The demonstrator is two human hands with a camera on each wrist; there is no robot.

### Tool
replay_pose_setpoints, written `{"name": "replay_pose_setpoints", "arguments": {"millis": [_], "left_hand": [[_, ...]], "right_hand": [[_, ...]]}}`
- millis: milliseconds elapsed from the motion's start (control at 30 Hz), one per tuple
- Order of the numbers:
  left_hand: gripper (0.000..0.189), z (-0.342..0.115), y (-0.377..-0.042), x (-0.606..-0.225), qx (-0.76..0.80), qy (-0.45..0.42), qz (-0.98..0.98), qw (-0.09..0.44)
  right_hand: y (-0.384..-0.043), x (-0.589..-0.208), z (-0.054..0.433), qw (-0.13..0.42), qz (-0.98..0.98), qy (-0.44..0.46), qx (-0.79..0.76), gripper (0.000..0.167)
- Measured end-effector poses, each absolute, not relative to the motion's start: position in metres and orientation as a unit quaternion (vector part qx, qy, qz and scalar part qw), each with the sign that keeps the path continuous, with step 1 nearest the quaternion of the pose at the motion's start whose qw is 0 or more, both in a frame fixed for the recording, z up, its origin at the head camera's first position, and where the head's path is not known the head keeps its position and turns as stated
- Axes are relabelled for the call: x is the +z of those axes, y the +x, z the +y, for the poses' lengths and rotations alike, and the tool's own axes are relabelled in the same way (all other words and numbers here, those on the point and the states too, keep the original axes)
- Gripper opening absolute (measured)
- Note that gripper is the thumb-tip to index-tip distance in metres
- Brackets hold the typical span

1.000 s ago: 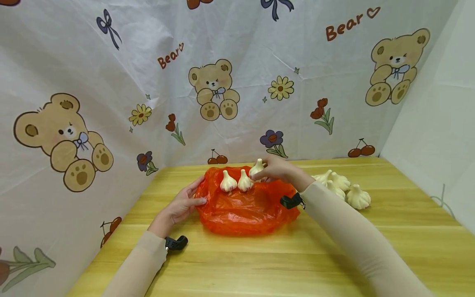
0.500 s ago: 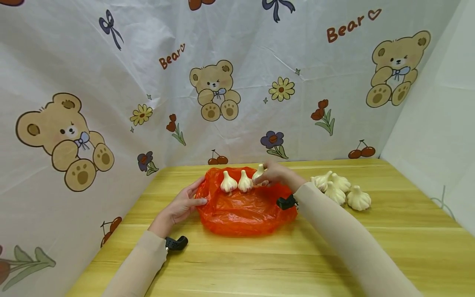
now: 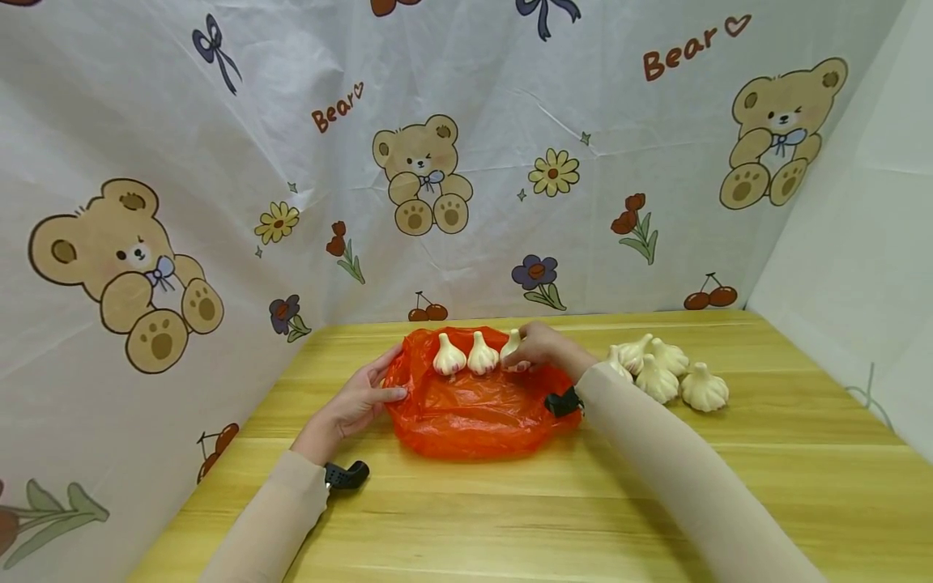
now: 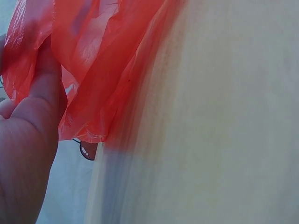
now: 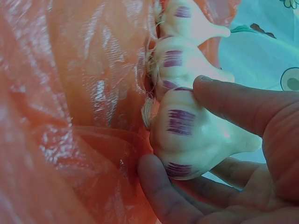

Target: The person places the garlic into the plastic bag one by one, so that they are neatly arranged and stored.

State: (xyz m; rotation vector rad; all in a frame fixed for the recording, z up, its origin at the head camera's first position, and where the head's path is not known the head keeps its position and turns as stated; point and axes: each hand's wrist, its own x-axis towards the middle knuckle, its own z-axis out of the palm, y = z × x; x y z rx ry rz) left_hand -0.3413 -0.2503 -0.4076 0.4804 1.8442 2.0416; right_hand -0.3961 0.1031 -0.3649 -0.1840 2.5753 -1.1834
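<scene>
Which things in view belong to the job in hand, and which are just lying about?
In the job:
left hand, holding bag
right hand, pinching garlic
two bulbs beside it
probably the pile

Apparently just there:
bear-print sheet
cord

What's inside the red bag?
In the red bag, two garlic bulbs sit side by side, and the right hand grips a third bulb next to them. The bag's crumpled folds hide part of its bottom, so I can't see what's there.

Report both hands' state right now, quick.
Left hand: holding the side of the red bag.
Right hand: holding a garlic bulb between thumb and fingers.
</scene>
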Motion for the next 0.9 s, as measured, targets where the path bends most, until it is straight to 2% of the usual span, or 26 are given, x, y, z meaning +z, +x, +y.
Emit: {"name": "replay_pose_setpoints", "arguments": {"millis": [67,133,333,567,900], "left_hand": [[0.093,-0.251,-0.341,-0.407,0.720,0.168,0.651,0.173],[0.093,-0.251,-0.341,-0.407,0.719,0.169,0.651,0.173],[0.092,-0.252,-0.340,-0.406,0.720,0.169,0.651,0.172],[0.093,-0.253,-0.340,-0.408,0.720,0.170,0.650,0.173],[0.093,-0.253,-0.341,-0.408,0.723,0.174,0.645,0.179]], "right_hand": [[-0.397,-0.366,0.103,0.145,0.902,-0.063,-0.402,0.068],[-0.397,-0.366,0.103,0.139,0.908,-0.063,-0.390,0.067],[-0.396,-0.364,0.105,0.122,0.919,-0.080,-0.366,0.051],[-0.394,-0.358,0.111,0.120,0.917,-0.082,-0.373,0.058],[-0.388,-0.353,0.118,0.122,0.909,-0.088,-0.389,0.056]]}}
